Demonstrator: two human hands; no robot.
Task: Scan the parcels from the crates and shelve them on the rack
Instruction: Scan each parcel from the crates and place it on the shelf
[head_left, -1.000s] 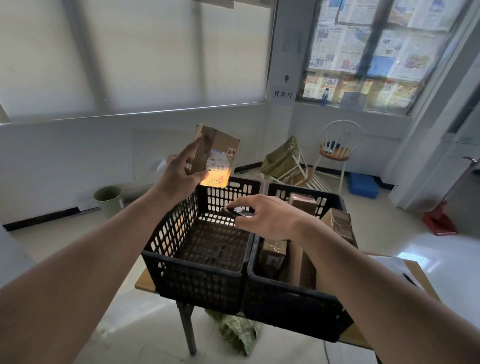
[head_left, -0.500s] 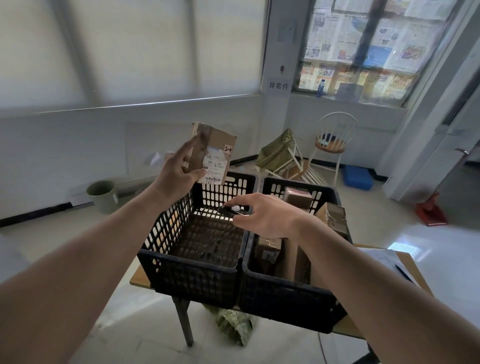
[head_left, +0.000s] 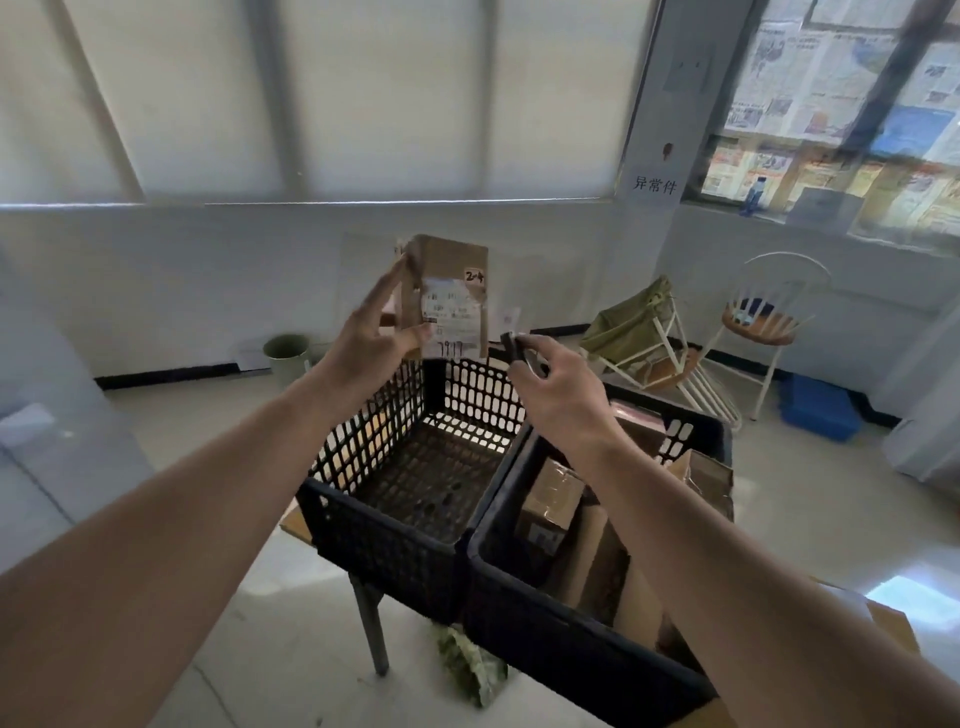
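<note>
**Parcel held up over the crates in a bright corner room**

We see the left hand (head_left: 371, 332) just above the middle of the frame, its grip closed on a brown cardboard parcel (head_left: 447, 296) held upright, the white label facing us with handwritten digits at its lower edge. Just to the right, the right hand (head_left: 558, 387) pinches a small dark scanner (head_left: 511, 345) in curled fingers, its tip near the parcel's lower right corner.

Below the hands, two black perforated crates stand side by side on a wooden surface (head_left: 891, 626) with a metal leg. We see no parcels in the left crate (head_left: 379, 540); the right crate (head_left: 571, 644) holds several cardboard boxes (head_left: 553, 493).

The room has a pale tiled floor (head_left: 218, 447) and white walls. Large blinds (head_left: 332, 93) fill the upper left of the frame; at the upper right, a window is papered with newspaper sheets (head_left: 831, 88). A green bucket (head_left: 287, 353) sits by the wall at middle left. At right stand a white chair with a wooden seat (head_left: 761, 322), a tipped folding chair with green fabric (head_left: 631, 325), and a blue bin (head_left: 818, 413).
</note>
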